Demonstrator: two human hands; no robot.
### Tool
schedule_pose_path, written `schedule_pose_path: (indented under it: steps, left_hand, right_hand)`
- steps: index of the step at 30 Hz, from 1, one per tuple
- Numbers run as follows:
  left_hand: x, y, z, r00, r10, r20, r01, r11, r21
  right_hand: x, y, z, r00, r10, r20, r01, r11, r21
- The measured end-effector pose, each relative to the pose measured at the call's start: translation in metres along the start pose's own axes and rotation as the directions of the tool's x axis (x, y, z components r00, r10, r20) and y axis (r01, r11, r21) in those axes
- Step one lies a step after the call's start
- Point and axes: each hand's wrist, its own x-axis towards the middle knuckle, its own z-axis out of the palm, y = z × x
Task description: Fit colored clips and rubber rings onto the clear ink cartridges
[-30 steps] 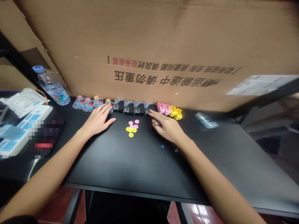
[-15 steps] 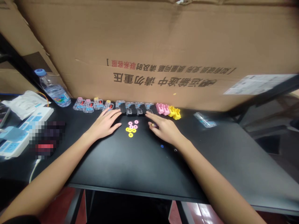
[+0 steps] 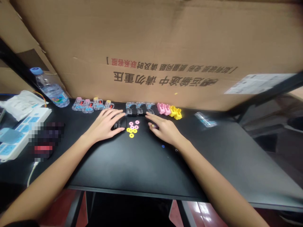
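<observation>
My left hand (image 3: 106,124) lies over a black and clear case (image 3: 120,122), its fingers apart and partly covering it. Three similar black and clear cases (image 3: 141,109) stand in a row along the cardboard. My right hand (image 3: 164,127) has its index finger at the row's front edge, while thumb and curled fingers hold a small dark object (image 3: 154,126), mostly hidden. Between the hands lie several pink rings (image 3: 131,124) and yellow rings (image 3: 132,135). Pink parts (image 3: 163,108) and yellow parts (image 3: 175,112) line up at the right end. Several clear cases (image 3: 88,106) sit at the left.
A large cardboard box (image 3: 146,37) walls off the back. At the left are a water bottle (image 3: 53,91), a white plastic bag (image 3: 21,104) and a power strip (image 3: 26,129). A clear packet (image 3: 205,119) and a blue disc (image 3: 163,146) lie to the right.
One black and clear case has moved out of the row toward me, under my left hand. My right hand keeps nearly the same pose, and the view has shifted slightly.
</observation>
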Motion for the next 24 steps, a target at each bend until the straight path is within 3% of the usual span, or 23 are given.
schedule_pose_path:
  steps: [4,10,14,24]
  left_hand:
    - [-0.003,-0.004,0.005,0.998,-0.034,0.057,0.032,0.999,0.025]
    - [-0.004,-0.004,0.001,0.992,-0.075,0.102,0.077,0.997,-0.018]
    - [-0.005,0.000,-0.001,0.989,-0.086,0.123,0.097,0.992,-0.085]
    - [-0.002,0.008,-0.004,0.985,-0.148,-0.087,0.133,0.978,-0.161]
  right_hand:
    - [-0.004,-0.019,-0.006,0.999,-0.053,-0.001,0.053,0.997,0.064]
    - [-0.013,-0.057,-0.001,0.956,-0.276,0.103,0.259,0.954,0.149]
    - [-0.013,-0.063,0.005,0.939,-0.315,0.135,0.298,0.945,0.136]
    - [-0.015,-0.058,0.004,0.964,-0.262,0.050,0.257,0.962,0.087]
